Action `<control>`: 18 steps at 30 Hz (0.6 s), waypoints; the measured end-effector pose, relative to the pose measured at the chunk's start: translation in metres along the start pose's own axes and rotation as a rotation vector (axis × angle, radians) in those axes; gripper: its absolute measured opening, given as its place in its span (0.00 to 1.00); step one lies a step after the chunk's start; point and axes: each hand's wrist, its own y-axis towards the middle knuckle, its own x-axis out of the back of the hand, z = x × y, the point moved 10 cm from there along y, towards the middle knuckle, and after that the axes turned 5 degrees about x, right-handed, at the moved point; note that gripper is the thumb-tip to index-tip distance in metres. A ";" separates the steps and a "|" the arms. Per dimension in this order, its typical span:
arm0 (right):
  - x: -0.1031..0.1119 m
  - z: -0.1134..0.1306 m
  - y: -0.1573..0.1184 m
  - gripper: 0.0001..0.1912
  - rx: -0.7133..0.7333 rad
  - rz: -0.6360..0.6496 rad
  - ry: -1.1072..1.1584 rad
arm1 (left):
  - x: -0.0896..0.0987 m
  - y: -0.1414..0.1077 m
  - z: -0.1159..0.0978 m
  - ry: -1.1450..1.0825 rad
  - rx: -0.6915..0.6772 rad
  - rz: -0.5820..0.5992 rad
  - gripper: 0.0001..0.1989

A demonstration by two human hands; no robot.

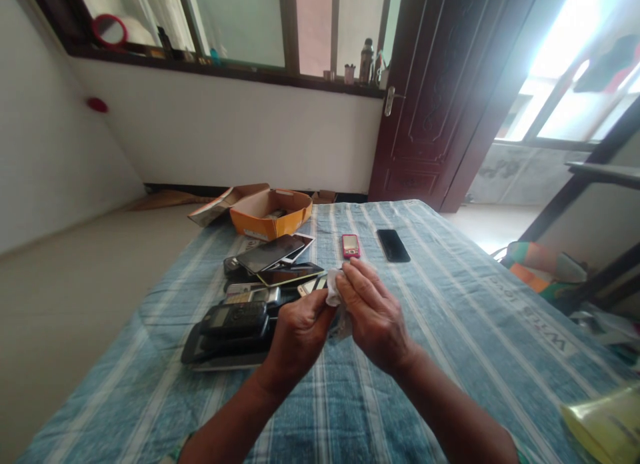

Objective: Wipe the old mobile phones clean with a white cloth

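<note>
A crumpled white tissue [333, 292] is being pressed between two bare hands above a blue striped bench [450, 357]. By the left hand [299, 331], nearly closed, the tissue's near side is being gripped between thumb and curled fingers; by the right hand [374, 317], with fingers lying together and only gently bent, its other side is being covered. Whether something harder is being enclosed within cannot be told, as the view is being blocked by the fingers; should it be so, a drop could be caused by a loosened left grip or by too hard a push from the right. A tear in the thin tissue could be caused by the same pressure.

Further risk is being posed by crowding. A light-coloured phone [309, 286] is being partly hidden just beside the left hand, and could be knocked by a stray knuckle. A pink-framed phone [351, 246] is being nearly met by the right fingertips, and could be nudged by an outward stroke. At the left, a large black phone [270, 253] is being propped aslant over a white-edged phone [303, 246]; a slide could be set off by a bump or a tug on the cloth.
</note>
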 end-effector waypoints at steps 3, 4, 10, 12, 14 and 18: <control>0.004 -0.014 -0.003 0.21 -0.042 -0.032 -0.042 | 0.000 0.000 -0.002 0.000 -0.029 -0.011 0.08; 0.006 -0.017 -0.003 0.21 -0.055 -0.047 -0.055 | 0.001 0.001 -0.004 -0.001 -0.038 -0.017 0.08; 0.003 -0.003 -0.001 0.22 -0.040 -0.039 -0.030 | 0.001 0.001 -0.004 -0.005 -0.036 -0.008 0.09; 0.000 0.004 0.001 0.21 -0.014 -0.014 -0.007 | 0.000 0.000 -0.002 -0.013 -0.030 0.001 0.10; 0.000 0.003 0.001 0.21 -0.010 -0.008 0.000 | -0.001 0.000 -0.002 -0.018 -0.033 0.003 0.09; 0.005 -0.017 -0.003 0.22 -0.061 -0.037 -0.020 | 0.000 0.001 -0.005 -0.008 -0.038 -0.006 0.07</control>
